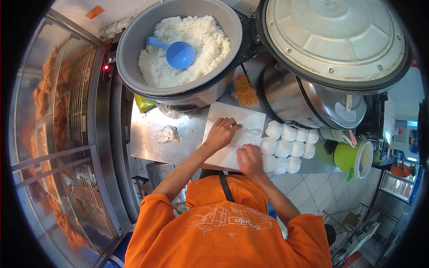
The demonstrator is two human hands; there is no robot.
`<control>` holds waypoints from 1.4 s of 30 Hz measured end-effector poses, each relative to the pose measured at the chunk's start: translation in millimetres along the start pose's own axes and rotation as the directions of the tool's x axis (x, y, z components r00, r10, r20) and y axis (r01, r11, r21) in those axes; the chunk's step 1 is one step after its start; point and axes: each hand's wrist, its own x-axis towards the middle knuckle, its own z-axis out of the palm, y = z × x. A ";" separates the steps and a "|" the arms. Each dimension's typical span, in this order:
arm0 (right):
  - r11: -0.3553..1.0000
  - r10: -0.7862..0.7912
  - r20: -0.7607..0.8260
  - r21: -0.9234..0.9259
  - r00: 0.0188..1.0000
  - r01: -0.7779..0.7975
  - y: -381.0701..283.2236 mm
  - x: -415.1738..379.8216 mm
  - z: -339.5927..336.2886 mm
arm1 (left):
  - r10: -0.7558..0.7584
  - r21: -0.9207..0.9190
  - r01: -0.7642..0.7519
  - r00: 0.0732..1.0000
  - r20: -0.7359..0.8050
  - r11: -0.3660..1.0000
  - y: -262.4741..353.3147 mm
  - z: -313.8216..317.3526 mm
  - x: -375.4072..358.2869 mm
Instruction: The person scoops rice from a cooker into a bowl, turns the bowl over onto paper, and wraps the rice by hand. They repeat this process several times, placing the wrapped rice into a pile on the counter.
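A stack of white paper sheets point(223, 114) lies on the steel table in front of me. My left hand point(222, 135) rests on it with the fingers curled down, near a small translucent patch point(254, 132); what the fingers hold, if anything, is hidden. Blurred by motion, my right hand point(250, 161) is at the paper's lower right edge, beside the rows of white wrapped bundles point(283, 148). A crumpled white wrapper point(167, 134) lies left of the paper.
Behind the paper stands an open cooker of rice point(152, 88) with a blue scoop point(180, 55) in it. A lidded cooker point(313, 105) is at the back right. A lime-green bucket point(347, 156) stands right, a glass cabinet of fried food point(91, 156) left.
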 end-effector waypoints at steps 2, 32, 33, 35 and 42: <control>0.977 0.070 0.248 0.181 0.966 -0.117 -18.8 -2.1 3.7 | 0.024 -0.031 -0.025 0.999 -0.025 0.999 2.0 0.0 -2.4; 0.982 0.164 0.369 0.024 0.915 -0.186 39.9 49.6 -60.6 | 0.210 0.060 -0.212 0.977 0.049 0.975 9.0 11.1 -44.2; 0.982 0.164 0.369 0.029 0.915 -0.187 29.8 55.9 -58.8 | 0.211 0.035 -0.213 0.976 0.057 0.976 9.6 8.4 -43.0; 0.977 0.092 0.264 0.164 0.960 -0.139 8.6 65.0 -50.8 | 0.210 0.001 -0.211 0.975 0.065 0.978 12.2 7.7 -45.5; 0.954 0.203 0.350 0.142 0.915 -0.266 11.9 24.3 1.7 | -0.089 0.041 0.092 0.994 -0.064 0.995 6.2 -32.3 -58.6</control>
